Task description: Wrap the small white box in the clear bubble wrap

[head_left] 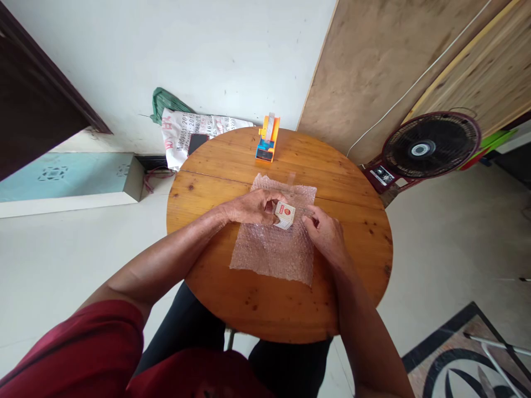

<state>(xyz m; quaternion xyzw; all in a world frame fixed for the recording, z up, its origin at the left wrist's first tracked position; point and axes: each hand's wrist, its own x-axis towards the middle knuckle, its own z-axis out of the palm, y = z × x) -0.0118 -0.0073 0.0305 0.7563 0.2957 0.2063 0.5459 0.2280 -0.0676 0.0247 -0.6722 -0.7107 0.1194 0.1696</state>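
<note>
My left hand (261,207) grips a small pale box (285,215) with red printing, thumb and fingers on its left side. The box is tilted over a sheet of bubble wrap (269,249) that lies flat on the round wooden table (215,298). At the right edge of the sheet is my right hand (326,229), its fingers loosely bent, with a gap between thumb and forefinger and no object seen in them. Whether its fingertips press on the wrap is hard to make out. A short strip of clear tape (291,178) shows at the sheet's far edge.
An orange and blue tape dispenser (269,141) stands near the table's far edge. Behind the table lie a printed white sack (180,132) and a green bag (168,105) by the wall. To the right stands a dark red fan (427,146).
</note>
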